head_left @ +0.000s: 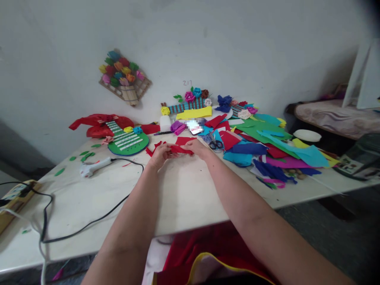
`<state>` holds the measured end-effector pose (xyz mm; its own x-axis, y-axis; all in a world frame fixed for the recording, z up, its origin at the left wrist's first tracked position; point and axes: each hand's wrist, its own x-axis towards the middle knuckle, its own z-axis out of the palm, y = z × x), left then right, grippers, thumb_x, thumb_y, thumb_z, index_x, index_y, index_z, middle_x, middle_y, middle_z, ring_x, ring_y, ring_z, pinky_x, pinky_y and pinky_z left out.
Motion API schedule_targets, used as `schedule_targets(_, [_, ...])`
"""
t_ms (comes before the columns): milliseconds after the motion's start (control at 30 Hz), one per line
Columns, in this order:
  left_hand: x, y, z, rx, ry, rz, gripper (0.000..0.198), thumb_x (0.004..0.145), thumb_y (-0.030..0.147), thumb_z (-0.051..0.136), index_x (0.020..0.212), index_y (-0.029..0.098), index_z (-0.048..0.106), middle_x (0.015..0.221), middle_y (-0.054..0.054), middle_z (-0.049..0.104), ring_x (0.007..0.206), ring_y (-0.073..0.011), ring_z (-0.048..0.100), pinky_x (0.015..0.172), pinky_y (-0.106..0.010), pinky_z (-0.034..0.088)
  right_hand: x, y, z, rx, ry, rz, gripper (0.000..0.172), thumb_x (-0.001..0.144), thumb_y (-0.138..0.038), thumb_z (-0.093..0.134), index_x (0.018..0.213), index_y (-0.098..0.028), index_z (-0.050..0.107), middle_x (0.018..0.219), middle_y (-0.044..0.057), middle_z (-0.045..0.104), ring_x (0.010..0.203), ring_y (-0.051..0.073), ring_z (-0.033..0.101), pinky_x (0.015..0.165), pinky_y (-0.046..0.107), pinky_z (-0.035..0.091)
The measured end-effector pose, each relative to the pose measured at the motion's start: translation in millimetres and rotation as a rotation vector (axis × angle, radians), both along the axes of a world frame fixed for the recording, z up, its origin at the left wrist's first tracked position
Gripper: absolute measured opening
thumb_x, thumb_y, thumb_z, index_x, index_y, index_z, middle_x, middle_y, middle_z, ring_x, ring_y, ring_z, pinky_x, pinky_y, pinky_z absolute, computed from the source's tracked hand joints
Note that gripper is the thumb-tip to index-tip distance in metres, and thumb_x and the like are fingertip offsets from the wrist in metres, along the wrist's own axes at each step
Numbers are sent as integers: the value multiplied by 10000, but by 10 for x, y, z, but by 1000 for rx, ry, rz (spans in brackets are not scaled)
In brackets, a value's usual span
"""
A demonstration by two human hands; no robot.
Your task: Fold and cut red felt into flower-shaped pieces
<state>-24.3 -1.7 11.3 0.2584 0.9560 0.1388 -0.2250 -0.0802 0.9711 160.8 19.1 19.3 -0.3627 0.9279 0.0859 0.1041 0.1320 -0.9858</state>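
Both hands meet over the middle of the white table, closed on a strip of red crepe paper. My left hand pinches its left end. At the right end, the fingers of my right hand grip the same strip. Small red scraps lie by the left fingers, and a flat red piece rests just behind the hands. A pair of dark-handled scissors lies to the right of my right hand. Beyond the hands is a phone with a lit screen.
A white glue gun trails a black cord across the left of the table toward a power strip. A green guitar-shaped craft stands behind it. Coloured paper sheets heap at right, near a white lid.
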Motion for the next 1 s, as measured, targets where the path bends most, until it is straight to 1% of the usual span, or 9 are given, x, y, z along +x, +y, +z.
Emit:
schedule_targets(100, [-8, -15, -1, 55, 35, 43, 311, 593, 170, 626, 890, 79, 648, 754, -94, 686, 643, -198, 649, 649, -318, 521, 9, 20, -21, -19, 28, 26, 304, 633, -395, 693, 569, -131, 556, 465, -7, 540, 378, 61, 419, 371, 193, 323])
schedule_targets(200, [5, -43, 9, 88, 52, 87, 317, 600, 181, 659, 907, 104, 662, 783, -74, 683, 671, -186, 648, 680, -323, 526, 15, 21, -27, -29, 34, 39, 273, 670, -369, 679, 606, -116, 596, 495, 21, 584, 377, 68, 443, 358, 191, 324])
schedule_targets(367, [16, -37, 0, 115, 89, 164, 342, 566, 241, 733, 882, 122, 682, 793, -65, 680, 707, -178, 639, 694, -321, 529, 20, 15, -28, -61, 41, 42, 238, 717, -333, 652, 634, -113, 614, 475, 23, 593, 366, 70, 442, 347, 182, 320])
schedule_targets(600, [9, 35, -65, 118, 134, 192, 321, 552, 309, 763, 799, 112, 707, 749, -76, 689, 688, -186, 639, 716, -330, 529, 14, 27, -47, -41, 53, 66, 241, 708, -333, 665, 649, -101, 635, 460, 22, 584, 372, 68, 450, 350, 172, 323])
schedule_targets(700, [13, 25, -52, 95, 128, 180, 348, 548, 320, 767, 809, 99, 704, 759, -86, 691, 690, -192, 640, 702, -328, 529, 10, 30, -51, -45, 58, 69, 241, 703, -328, 669, 634, -101, 627, 454, 18, 579, 366, 64, 448, 351, 169, 322])
schedule_targets(867, [13, -14, -18, 81, 94, 116, 397, 587, 295, 735, 927, 97, 680, 768, -85, 692, 703, -189, 647, 671, -306, 531, -2, 25, -43, -32, 53, 58, 244, 677, -321, 694, 598, -107, 606, 452, 8, 576, 353, 53, 432, 354, 168, 326])
schedule_targets(933, [11, -24, -13, 75, 76, 102, 386, 599, 268, 714, 944, 100, 669, 758, -79, 690, 699, -191, 650, 660, -308, 534, -8, 17, -31, -31, 45, 49, 251, 670, -323, 700, 587, -110, 598, 442, 4, 569, 348, 54, 429, 350, 171, 326])
schedule_targets(1000, [13, -32, -9, 63, 58, 103, 349, 601, 240, 694, 920, 101, 664, 733, -71, 685, 687, -193, 652, 652, -317, 537, -13, 9, -20, -31, 46, 45, 259, 660, -328, 707, 576, -111, 592, 436, 3, 564, 344, 57, 429, 349, 176, 329])
